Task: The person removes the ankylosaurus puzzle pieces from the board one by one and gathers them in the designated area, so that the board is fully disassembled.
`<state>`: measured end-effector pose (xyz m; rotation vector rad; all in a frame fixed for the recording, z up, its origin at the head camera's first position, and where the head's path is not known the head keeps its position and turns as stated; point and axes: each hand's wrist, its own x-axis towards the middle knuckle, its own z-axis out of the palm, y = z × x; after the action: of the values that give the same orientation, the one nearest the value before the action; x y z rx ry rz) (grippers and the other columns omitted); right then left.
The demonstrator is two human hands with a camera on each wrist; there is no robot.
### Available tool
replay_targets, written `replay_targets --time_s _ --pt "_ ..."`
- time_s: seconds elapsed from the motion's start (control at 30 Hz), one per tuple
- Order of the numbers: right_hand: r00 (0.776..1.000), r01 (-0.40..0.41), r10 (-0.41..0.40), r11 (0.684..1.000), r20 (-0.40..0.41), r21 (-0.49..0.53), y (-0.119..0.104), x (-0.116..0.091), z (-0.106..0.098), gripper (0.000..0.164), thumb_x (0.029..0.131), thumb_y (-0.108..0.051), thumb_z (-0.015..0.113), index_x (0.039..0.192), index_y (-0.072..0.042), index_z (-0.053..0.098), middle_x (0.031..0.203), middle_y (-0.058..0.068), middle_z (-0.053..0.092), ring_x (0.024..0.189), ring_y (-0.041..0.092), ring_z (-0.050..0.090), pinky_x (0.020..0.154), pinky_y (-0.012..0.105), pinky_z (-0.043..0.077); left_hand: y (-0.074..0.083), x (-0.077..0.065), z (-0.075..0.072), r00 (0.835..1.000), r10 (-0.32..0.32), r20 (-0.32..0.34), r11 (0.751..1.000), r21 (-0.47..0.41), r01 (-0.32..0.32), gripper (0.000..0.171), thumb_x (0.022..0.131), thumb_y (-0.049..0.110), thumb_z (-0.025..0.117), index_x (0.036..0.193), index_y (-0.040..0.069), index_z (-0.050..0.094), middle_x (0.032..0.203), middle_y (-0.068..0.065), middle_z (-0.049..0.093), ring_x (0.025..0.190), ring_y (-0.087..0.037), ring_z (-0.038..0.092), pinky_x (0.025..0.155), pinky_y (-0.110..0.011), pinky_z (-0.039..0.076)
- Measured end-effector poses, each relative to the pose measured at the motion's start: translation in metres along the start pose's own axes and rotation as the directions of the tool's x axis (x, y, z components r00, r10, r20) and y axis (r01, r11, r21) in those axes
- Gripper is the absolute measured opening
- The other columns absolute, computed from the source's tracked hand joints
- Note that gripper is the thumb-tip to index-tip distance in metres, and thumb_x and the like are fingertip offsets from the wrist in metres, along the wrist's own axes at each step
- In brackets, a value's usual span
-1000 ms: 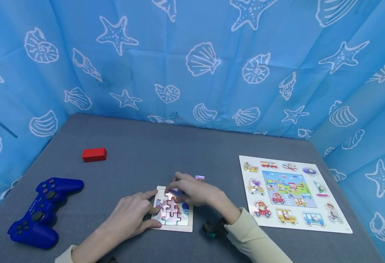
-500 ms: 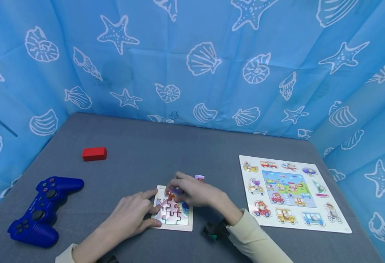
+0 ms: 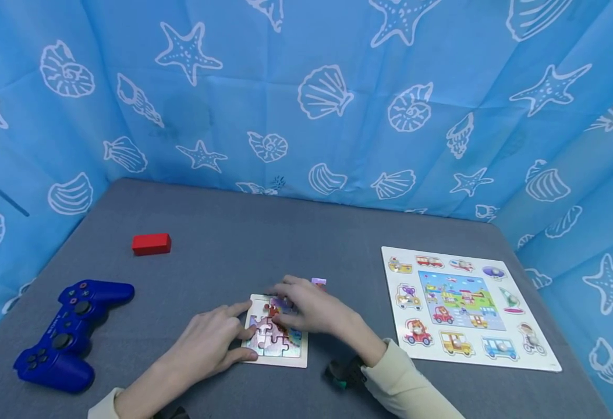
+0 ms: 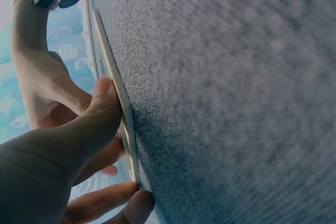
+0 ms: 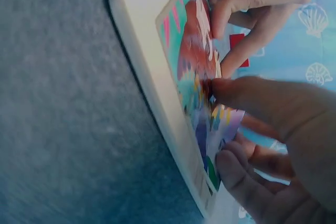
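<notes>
A small jigsaw puzzle in a pale wooden tray (image 3: 277, 361) lies flat on the table, with several pieces fitted and bare wood showing at its upper left. My left hand (image 3: 209, 337) presses its left side with spread fingers; the thumb (image 4: 105, 95) lies on the tray in the left wrist view. Over the upper right of the puzzle, my right hand (image 3: 311, 305) pinches a purple puzzle piece (image 5: 229, 124), which looks tilted in the right wrist view. Fingers partly cover that piece. Just beyond the right hand lies another puzzle piece (image 3: 319, 282).
A red block (image 3: 151, 244) and a blue game controller (image 3: 70, 334) lie on the left of the grey table (image 3: 222, 233). To the right is a white vehicle puzzle board (image 3: 463, 361). A blue shell-patterned curtain (image 3: 285, 87) stands behind.
My right hand has shifted slightly to the right with its fingers on the purple piece, uncovering an orange-red part of the puzzle. The left hand has stayed in place.
</notes>
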<state>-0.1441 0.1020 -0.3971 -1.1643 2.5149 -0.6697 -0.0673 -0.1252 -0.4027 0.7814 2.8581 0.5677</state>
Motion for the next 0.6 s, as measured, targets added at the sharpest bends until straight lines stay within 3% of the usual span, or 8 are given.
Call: replay_targets --time_s 0.23,0.6 --pt "0.995 -0.088 0.087 0.996 -0.044 -0.019 -0.003 -0.005 0.004 0.035 0.095 -0.025 0.074 0.123 -0.003 0.073 0.093 0.003 0.060 0.072 0.005 0.043 0.060 0.017 0.035 0.000 0.000 0.000 1.000 -0.004 0.002 1.000 0.002 0.004 0.037 0.083 0.049 0.080 0.105 0.019 0.083 0.141 -0.016 0.064 0.116 -0.035 0.069 0.077 -0.049 0.059" --pt "0.996 -0.035 0.025 0.994 -0.090 -0.105 0.000 -0.013 0.011 0.034 0.100 -0.026 0.068 0.127 -0.006 0.069 0.098 0.003 0.059 0.074 0.004 0.045 0.064 0.016 0.039 0.000 0.000 0.001 1.000 0.000 -0.004 1.000 0.002 0.000 0.037 0.083 0.049 0.080 0.104 0.019 0.083 0.142 -0.016 0.063 0.115 -0.035 0.069 0.077 -0.050 0.059"
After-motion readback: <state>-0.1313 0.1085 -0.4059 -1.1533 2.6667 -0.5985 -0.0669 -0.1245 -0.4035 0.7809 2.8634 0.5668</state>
